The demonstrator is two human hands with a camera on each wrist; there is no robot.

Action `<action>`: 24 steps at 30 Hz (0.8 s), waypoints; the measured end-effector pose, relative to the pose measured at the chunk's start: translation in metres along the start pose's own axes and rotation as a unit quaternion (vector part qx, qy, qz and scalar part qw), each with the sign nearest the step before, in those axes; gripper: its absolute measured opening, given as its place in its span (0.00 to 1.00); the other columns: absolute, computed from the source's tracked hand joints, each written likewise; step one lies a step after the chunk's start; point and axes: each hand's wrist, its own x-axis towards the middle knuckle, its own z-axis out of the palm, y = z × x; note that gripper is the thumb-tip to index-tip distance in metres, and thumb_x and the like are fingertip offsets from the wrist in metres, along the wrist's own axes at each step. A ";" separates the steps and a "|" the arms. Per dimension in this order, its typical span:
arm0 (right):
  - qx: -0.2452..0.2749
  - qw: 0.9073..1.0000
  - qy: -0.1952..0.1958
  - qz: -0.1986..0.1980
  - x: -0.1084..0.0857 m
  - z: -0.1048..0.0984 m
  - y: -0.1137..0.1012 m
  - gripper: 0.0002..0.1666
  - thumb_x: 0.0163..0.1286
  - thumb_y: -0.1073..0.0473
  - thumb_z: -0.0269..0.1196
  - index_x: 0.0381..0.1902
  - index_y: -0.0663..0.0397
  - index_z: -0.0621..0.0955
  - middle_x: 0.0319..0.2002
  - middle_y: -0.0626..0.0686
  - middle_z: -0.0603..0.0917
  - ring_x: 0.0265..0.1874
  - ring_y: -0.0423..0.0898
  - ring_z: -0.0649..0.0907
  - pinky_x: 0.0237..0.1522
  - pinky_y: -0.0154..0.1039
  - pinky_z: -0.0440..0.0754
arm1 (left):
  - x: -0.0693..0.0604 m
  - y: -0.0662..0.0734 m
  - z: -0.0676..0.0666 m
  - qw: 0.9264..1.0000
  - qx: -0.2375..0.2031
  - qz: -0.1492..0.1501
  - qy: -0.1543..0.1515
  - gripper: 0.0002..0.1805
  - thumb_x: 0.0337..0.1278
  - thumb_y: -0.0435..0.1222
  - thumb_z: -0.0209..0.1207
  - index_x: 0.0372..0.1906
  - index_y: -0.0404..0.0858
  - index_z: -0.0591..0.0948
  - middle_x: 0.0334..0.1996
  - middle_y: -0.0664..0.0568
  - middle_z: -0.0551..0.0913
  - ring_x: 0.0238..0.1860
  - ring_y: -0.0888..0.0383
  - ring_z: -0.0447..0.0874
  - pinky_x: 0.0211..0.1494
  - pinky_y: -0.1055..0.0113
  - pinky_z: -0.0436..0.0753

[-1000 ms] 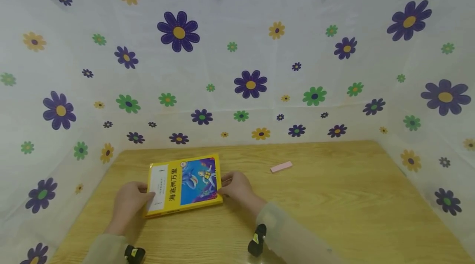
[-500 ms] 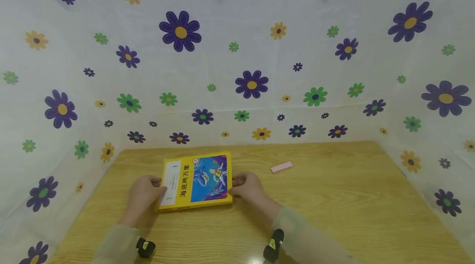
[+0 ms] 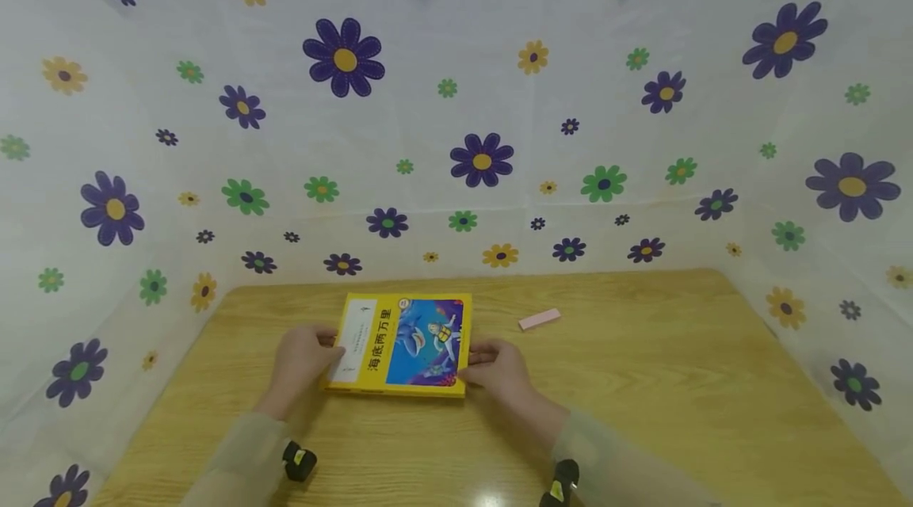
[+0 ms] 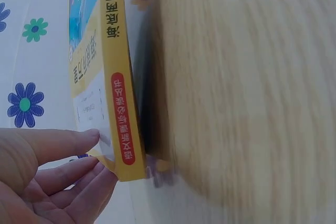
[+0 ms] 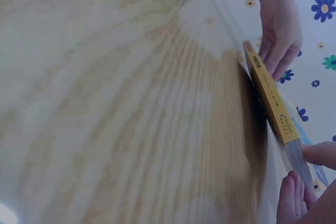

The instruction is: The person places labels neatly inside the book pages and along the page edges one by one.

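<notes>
Book [image 3: 403,344]: yellow, cover up, spine towards me, held between my two hands, its shadow falling on the wooden table [image 3: 642,380].
Left hand [image 3: 301,360]: clamped on the book's left end, my thumb [image 4: 73,144] over the pale panel of the cover, the other fingers round the underside.
Right hand [image 3: 505,372]: pinching the right end near the close corner, thumb on the cover side, fingers [image 5: 292,198] on the underside.
Pink bar [image 3: 540,320]: lying on the table beyond my right hand, apart from the book.
Cloth [image 3: 421,119]: flower-printed, standing behind the table.
</notes>
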 end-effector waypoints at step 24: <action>0.045 0.998 0.026 0.034 -0.041 -0.023 0.025 0.29 0.61 0.72 0.75 0.58 0.76 0.79 0.47 0.67 0.88 0.42 0.46 0.89 0.48 0.41 0.92 | 0.002 0.034 0.025 0.998 0.025 0.024 -0.055 0.19 0.62 0.26 0.68 0.58 0.27 0.85 0.54 0.34 0.89 0.53 0.43 0.89 0.61 0.48 0.89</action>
